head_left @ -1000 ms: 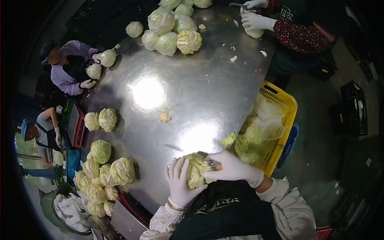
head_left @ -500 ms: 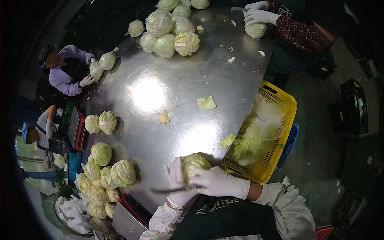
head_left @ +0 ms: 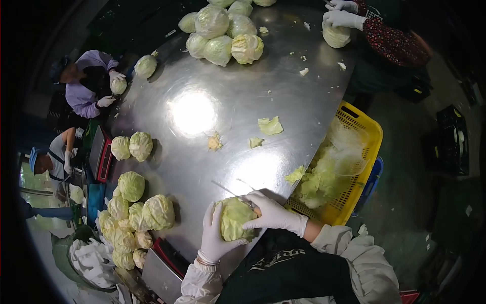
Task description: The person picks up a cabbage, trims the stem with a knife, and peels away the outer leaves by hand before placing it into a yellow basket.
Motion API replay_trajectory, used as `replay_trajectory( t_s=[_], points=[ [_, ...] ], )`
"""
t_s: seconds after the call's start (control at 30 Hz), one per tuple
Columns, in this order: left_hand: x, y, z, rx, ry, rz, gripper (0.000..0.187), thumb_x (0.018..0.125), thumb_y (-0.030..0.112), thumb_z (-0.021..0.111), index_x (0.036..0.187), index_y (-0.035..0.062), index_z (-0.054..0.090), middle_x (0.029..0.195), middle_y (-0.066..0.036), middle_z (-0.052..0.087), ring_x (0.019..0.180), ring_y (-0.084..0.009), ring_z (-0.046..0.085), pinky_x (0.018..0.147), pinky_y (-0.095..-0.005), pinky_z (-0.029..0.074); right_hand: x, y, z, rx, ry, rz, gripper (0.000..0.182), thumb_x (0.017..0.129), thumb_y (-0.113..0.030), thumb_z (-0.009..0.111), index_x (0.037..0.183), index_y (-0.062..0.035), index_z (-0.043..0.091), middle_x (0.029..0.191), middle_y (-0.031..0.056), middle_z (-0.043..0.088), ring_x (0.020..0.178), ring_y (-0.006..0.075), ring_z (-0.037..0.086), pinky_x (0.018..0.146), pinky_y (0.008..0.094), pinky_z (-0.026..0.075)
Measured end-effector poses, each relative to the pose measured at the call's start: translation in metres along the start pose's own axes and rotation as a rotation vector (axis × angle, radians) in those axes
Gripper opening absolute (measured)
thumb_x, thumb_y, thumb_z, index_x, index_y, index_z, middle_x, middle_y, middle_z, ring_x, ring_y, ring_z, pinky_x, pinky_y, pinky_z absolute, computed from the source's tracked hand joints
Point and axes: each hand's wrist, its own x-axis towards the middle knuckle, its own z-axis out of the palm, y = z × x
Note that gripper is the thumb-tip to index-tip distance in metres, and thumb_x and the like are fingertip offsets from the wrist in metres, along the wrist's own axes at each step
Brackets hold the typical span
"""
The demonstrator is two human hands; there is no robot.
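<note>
2nd leaf scrap on the worktop, cabbage between both gloved hands

half a second ago 1 pale leaf lay loose ahead of the hands; now a smaller scrap lies just beside it on the worktop. the knife blade, which crossed in front of the left wrist then, is gone from there, and the right hand has shifted from the cabbage's near side to its right side.

the left hand is opened wide to the cabbage's curve, its fingers spread along the left side and the thumb on the face. the right hand's fingers are curled in around what looks like a brown knife handle, with the thumb laid against the cabbage. thin streaks show beyond the hands; which is blade and which reflection, i cannot tell.

the cabbage sits between the 2 hands, touching both, at the worktop's near edge and close to the dark apron.
</note>
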Motion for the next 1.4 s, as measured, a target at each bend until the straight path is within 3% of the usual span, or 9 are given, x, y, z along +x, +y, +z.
replay_trajectory(
  t_s=[0.1,0.2,0.33,0.53,0.77,0.87,1.03,1.23,1.4],
  points=[
    [0.006,-0.024,-0.008,-0.15,-0.029,0.029,0.119,0.061,0.034,0.099,0.157,0.0002,0.036,0.156,-0.027,0.037,0.143,-0.0404,0.043,0.118,-0.0474,0.038,0.009,0.01,-0.014,0.174,-0.206,0.067,0.065,0.081,-0.017,0.084,0.138,0.0002,0.058,0.125,0.0127,0.062,0.109,0.0202,0.064,0.098,0.0301,0.05],
    [0.008,-0.057,-0.014,-0.756,-0.049,-0.178,0.117,0.062,0.025,0.099,0.157,0.0007,0.035,0.156,-0.021,0.042,0.143,-0.0358,0.046,0.119,-0.0452,0.038,0.019,0.012,-0.029,-0.168,-0.242,0.42,0.036,0.082,-0.015,0.07,0.117,-0.0041,0.067,0.096,0.0187,0.071,0.09,0.0309,0.071,0.079,0.0392,0.055],
    [-0.005,-0.075,-0.019,-1.041,0.024,-0.255,0.107,0.072,0.027,0.092,0.158,0.0007,0.034,0.156,-0.017,0.045,0.142,-0.0334,0.048,0.119,-0.0453,0.039,-0.009,0.057,-0.056,-0.29,0.272,0.291,0.022,0.088,-0.007,0.064,0.109,-0.0038,0.067,0.093,0.0202,0.07,0.086,0.0365,0.07,0.076,0.0438,0.055],
    [-0.013,-0.065,0.039,-1.904,0.167,-0.478,0.083,0.095,0.051,0.06,0.157,0.0021,0.034,0.157,-0.02,0.044,0.142,-0.0361,0.047,0.118,-0.0519,0.041,-0.046,0.012,-0.123,-0.129,0.386,0.372,0.037,0.089,-0.015,0.074,0.121,0.002,0.065,0.114,0.0146,0.072,0.098,0.0246,0.071,0.091,0.0328,0.054],
    [0.006,-0.012,0.071,-1.786,-0.161,-0.581,0.072,0.103,0.055,0.039,0.155,0.0057,0.039,0.155,-0.021,0.046,0.14,-0.0392,0.049,0.116,-0.0563,0.043,-0.008,-0.083,-0.063,-0.474,0.052,-0.091,0.06,0.084,-0.034,0.083,0.133,-0.0049,0.063,0.14,0.0147,0.061,0.098,0.0271,0.072,0.086,0.0373,0.057],
    [0.011,0.011,0.074,-1.777,-0.212,-0.76,0.072,0.103,0.056,0.038,0.155,0.006,0.04,0.155,-0.021,0.045,0.14,-0.0393,0.049,0.114,-0.0585,0.044,-0.005,-0.058,-0.061,-0.326,-0.061,-0.081,0.043,0.089,-0.032,0.076,0.122,-0.0078,0.066,0.122,0.0145,0.07,0.088,0.0325,0.073,0.075,0.0397,0.059],
    [0.002,0.019,0.075,-2.335,-0.598,-0.92,0.087,0.095,0.079,0.037,0.155,0.0157,0.041,0.154,-0.018,0.047,0.136,-0.0426,0.052,0.103,-0.0666,0.048,-0.009,-0.02,-0.091,-0.483,0.338,0.219,0.016,0.094,-0.02,0.071,0.099,-0.0053,0.067,0.085,0.0139,0.071,0.068,0.0282,0.071,0.064,0.0386,0.057],
    [-0.03,-0.008,0.102,-2.521,-0.504,-0.828,0.082,0.098,0.076,0.036,0.154,0.0174,0.043,0.152,-0.009,0.053,0.135,-0.0344,0.056,0.102,-0.0554,0.054,-0.042,-0.002,-0.139,-0.729,0.693,0.123,0.037,0.094,-0.019,0.068,0.127,-0.0032,0.062,0.124,0.0157,0.067,0.088,0.0303,0.072,0.079,0.0383,0.057],
    [-0.031,-0.003,0.099,-2.651,-0.247,-0.788,0.083,0.099,0.072,0.041,0.158,0.0141,0.035,0.158,-0.017,0.043,0.14,-0.0407,0.048,0.108,-0.0582,0.049,-0.052,-0.048,-0.109,-0.291,0.271,0.367,0.039,0.09,-0.014,0.074,0.124,0.0025,0.062,0.112,0.0188,0.071,0.096,0.0338,0.071,0.083,0.0365,0.054]
  ],
)
